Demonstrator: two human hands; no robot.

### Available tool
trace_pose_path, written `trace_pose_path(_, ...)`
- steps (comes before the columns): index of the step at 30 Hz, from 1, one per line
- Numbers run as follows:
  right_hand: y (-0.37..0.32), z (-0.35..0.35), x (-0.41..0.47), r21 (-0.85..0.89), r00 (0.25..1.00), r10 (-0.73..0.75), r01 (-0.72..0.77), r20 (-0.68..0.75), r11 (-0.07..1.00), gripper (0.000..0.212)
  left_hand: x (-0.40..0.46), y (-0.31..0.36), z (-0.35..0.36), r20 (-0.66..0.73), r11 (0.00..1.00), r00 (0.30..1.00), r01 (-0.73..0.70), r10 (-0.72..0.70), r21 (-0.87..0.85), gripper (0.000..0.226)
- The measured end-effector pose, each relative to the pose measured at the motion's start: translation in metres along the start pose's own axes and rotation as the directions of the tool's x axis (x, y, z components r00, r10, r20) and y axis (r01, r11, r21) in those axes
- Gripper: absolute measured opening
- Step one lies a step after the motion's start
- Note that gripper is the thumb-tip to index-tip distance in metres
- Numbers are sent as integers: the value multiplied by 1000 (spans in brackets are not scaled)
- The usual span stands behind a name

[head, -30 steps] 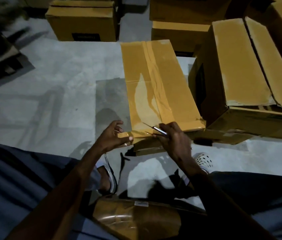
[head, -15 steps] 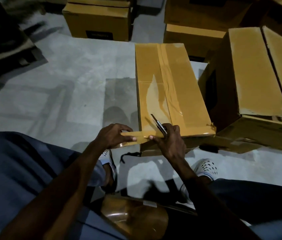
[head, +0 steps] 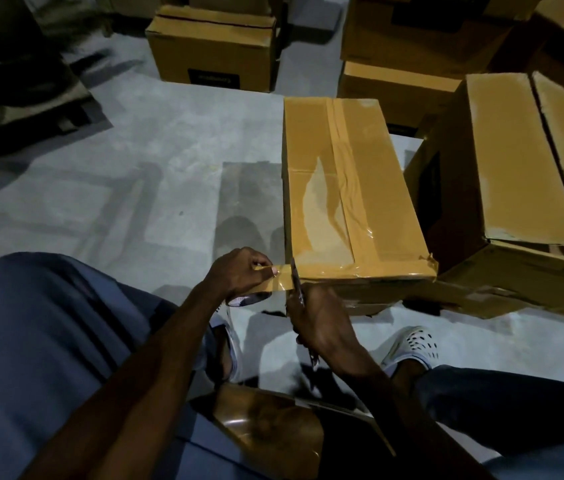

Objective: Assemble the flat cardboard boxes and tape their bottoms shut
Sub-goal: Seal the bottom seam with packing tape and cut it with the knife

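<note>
We see the cardboard box (head: 353, 199) standing on the grey concrete floor (head: 169, 161) right in front of us, its upward face closed by a glossy strip of brown tape running down the middle seam and a second strip laid across the near edge. That near strip runs past the box's left corner as a taut loose tape end (head: 282, 277), and our left hand (head: 239, 275) pinches it between thumb and curled fingers, holding it out level just beside the corner. Our right hand (head: 322, 323) is curled round a slim blade tool (head: 296, 282) (a cutter or scissors, we cannot tell which), whose metal tip stands upright against the tape where it leaves the box. Just beside the box on the right sits a larger box (head: 516, 174) with its top flaps not taped, a dark gap between them. More closed cartons stand farther back, one (head: 214, 46) near the middle and others (head: 412, 46) to the right. Below the hands are our blue trouser legs (head: 48, 341), a white perforated clog (head: 412, 344) on the right foot, and a shiny brown tape roll (head: 266, 427) resting between the knees.
</note>
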State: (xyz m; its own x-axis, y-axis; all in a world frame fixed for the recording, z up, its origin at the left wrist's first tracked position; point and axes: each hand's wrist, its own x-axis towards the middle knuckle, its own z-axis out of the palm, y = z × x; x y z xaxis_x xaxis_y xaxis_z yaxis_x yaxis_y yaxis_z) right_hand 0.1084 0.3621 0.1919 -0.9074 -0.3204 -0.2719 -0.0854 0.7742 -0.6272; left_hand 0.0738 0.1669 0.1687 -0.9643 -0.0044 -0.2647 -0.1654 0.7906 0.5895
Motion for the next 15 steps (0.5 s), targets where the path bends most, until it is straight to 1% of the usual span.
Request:
trace_pose_path(3,-14,3,3,-40,998,44,-42,37,998,39,-2,1,-1,-13,1000,1000,-6,6,-1,27)
trace_pose_path(6,-23,5,9,-124,995,88,-81,53,989,28,-6,6,0,-16,1000,1000,-9,10,17,26)
trace_pose_path(9,-30,7,19,-117,989,111,-100,92,988,25,-6,10,6,-34,1000,999,24,-24,2,25)
trace_pose_path(11,-35,9,24,-107,980,154,-141,125,984,22,-9,9,9,-73,998,996,57,-55,31,25)
trace_pose_path(13,-34,11,21,-159,965,187,-158,184,975,20,-13,2,11,-144,992,984,112,-102,65,26)
trace_pose_path(15,-28,11,10,-169,960,206,-174,192,970,20,-16,-7,7,-218,983,960,181,-175,7,26)
